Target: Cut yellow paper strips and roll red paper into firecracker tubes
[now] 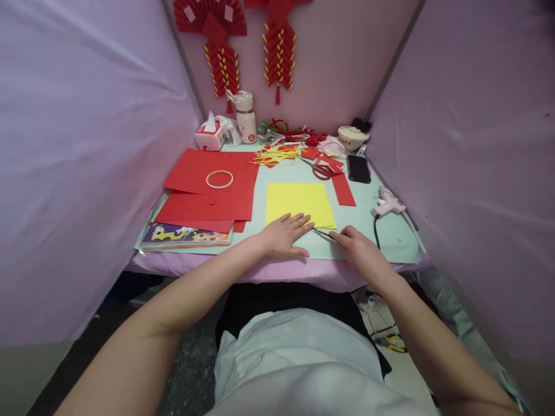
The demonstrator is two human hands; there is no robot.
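A yellow sheet of paper (299, 202) lies in the middle of the table, with what looks like a second layer along its near edge. My left hand (284, 236) rests flat on its lower edge, fingers stretched out to the right. Just right of those fingertips, my right hand (356, 245) grips a slim dark tool (321, 233) with a thin metal-looking tip. The tip is at the paper's near edge, close to my left fingers. Whether it is a craft knife or another thin tool, I cannot tell.
On the left, red sheets (195, 167) bear a white ring (219, 179), above a picture book (186, 236). Behind the yellow paper are yellow strips (280, 154) and red-handled scissors (321, 171). A phone (358, 169) and a pink glue gun (388, 203) lie right; a bottle (246, 118) stands behind.
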